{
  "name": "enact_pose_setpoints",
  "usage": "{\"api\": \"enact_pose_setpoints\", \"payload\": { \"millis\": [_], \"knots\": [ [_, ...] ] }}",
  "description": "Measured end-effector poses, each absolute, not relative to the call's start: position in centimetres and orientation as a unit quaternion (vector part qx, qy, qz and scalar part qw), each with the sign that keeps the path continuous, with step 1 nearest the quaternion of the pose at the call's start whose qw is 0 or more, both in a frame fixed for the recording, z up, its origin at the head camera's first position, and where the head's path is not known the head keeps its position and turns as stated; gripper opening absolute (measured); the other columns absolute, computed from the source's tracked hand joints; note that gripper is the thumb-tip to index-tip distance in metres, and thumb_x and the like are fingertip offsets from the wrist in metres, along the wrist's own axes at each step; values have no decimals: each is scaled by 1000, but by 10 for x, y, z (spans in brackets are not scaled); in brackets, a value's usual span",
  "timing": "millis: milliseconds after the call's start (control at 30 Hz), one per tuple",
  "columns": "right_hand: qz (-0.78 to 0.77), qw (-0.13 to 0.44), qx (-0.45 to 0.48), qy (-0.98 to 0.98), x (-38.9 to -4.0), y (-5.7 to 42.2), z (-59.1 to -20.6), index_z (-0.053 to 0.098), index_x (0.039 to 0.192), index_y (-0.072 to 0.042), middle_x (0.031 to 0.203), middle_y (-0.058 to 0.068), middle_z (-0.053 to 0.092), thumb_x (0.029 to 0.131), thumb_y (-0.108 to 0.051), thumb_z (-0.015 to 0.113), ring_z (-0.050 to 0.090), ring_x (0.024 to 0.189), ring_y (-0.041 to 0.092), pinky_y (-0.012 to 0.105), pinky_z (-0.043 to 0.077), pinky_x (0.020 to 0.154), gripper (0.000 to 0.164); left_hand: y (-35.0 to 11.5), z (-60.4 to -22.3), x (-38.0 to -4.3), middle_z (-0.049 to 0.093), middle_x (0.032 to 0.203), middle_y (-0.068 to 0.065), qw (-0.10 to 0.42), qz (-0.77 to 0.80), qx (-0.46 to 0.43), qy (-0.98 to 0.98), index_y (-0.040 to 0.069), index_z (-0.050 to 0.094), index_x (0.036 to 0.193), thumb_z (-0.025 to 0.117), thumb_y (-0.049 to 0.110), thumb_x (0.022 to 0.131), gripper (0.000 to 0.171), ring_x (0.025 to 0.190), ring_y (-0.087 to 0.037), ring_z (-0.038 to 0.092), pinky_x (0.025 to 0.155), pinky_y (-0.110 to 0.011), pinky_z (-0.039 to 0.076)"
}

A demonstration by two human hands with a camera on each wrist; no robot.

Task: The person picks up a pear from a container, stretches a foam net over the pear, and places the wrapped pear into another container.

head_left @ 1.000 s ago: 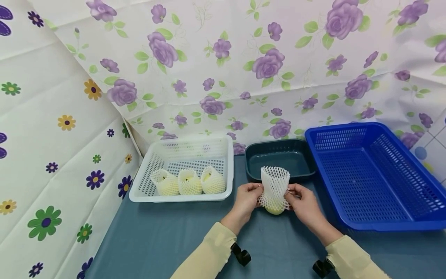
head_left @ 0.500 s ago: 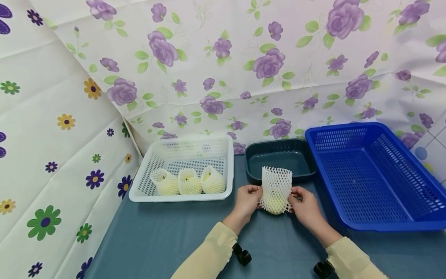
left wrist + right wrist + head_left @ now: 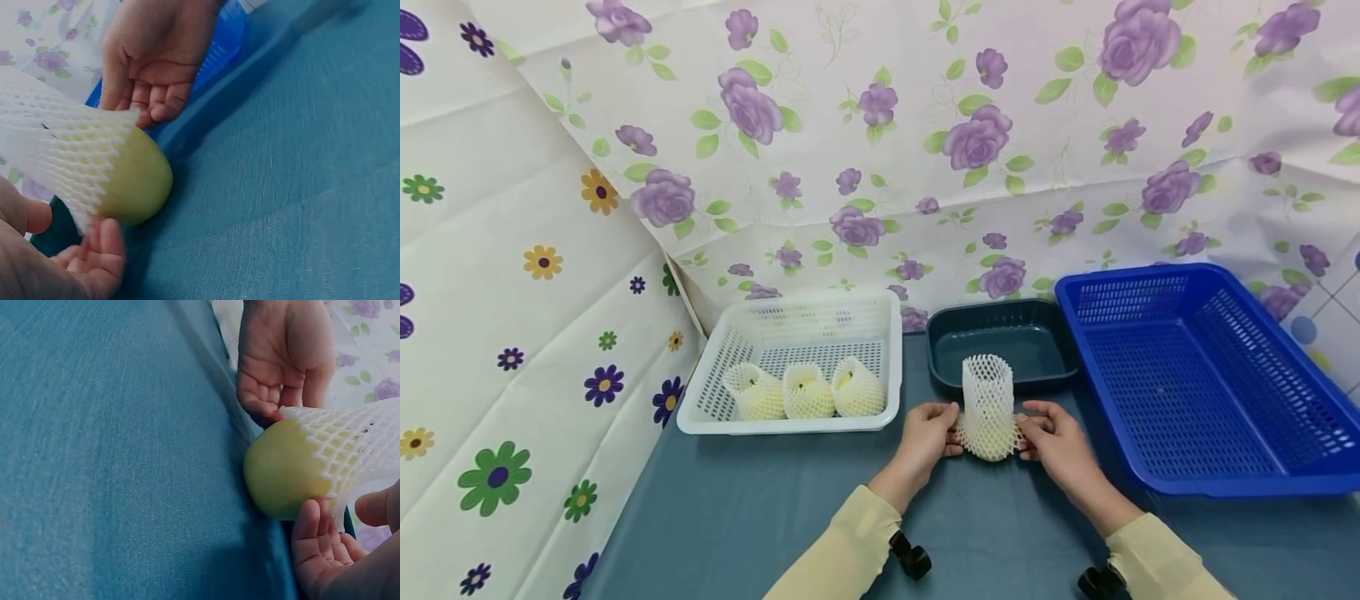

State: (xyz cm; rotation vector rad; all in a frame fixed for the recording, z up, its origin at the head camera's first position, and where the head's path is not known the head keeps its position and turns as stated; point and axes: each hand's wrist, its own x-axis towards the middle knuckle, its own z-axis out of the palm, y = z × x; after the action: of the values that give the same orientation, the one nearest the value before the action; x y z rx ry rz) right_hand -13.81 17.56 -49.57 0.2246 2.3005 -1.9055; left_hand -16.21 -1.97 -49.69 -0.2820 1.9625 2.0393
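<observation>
A round yellow-green fruit, like a pear, stands on the table with a white foam net sleeve pulled over it. The sleeve rises as a tube above the fruit and flares at its lower edge; the fruit's rounded bottom stays bare. My left hand holds that edge on the left side, fingertips against the fruit. On the right side my right hand pinches the edge, index finger raised. The right wrist view shows the net between both hands. Most of the fruit's upper part is behind the mesh.
A white basket at left holds 3 similar fruits in foam nets. Right behind the sleeve is a dark green tray. A large blue basket stands at right, and a flowered sheet hangs behind.
The net has come lower over the fruit, so less of its bottom shows. Stretched wide half a second ago, the sleeve's tube is now narrower. Both hands stay at its sides.
</observation>
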Motion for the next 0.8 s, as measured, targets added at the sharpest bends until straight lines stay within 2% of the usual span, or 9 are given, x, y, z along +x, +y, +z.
{"api": "enact_pose_setpoints", "payload": {
  "millis": [167, 300, 533, 800],
  "knots": [
    [-634, 94, 82, 763, -136, 179, -491, 36, 137, -4, 117, 20, 58, 94, -26, 57, 63, 81, 16, 31, 56, 69, 53, -23, -488, -155, 58, 85, -10, 194, 723, -107, 654, -2, 46, 125, 56, 19, 94, 40, 69, -18, 59, 67, -35, 57],
    [-634, 97, 78, 763, -135, 180, -489, 35, 138, -4, 116, 20, 57, 93, -20, 60, 63, 81, 15, 31, 56, 70, 54, -22, -488, -153, 60, 87, -11, 193, 720, -97, 659, -3, 41, 131, 61, 11, 89, 49, 71, -18, 60, 68, -34, 56],
    [-638, 87, 59, 763, -135, 179, -492, 37, 136, -5, 111, 20, 55, 91, -9, 60, 64, 80, 12, 33, 57, 71, 50, -20, -491, -155, 56, 86, -8, 162, 732, -90, 656, -2, 48, 124, 60, -1, 86, 40, 67, -14, 57, 63, -29, 56],
    [-621, 84, 58, 777, -134, 181, -502, 37, 136, -5, 109, 19, 57, 90, -2, 57, 64, 79, 14, 34, 57, 71, 49, -23, -498, -156, 57, 85, -11, 150, 722, -85, 670, -4, 52, 116, 59, -6, 83, 34, 63, -15, 58, 64, -33, 57]
  ]
}}
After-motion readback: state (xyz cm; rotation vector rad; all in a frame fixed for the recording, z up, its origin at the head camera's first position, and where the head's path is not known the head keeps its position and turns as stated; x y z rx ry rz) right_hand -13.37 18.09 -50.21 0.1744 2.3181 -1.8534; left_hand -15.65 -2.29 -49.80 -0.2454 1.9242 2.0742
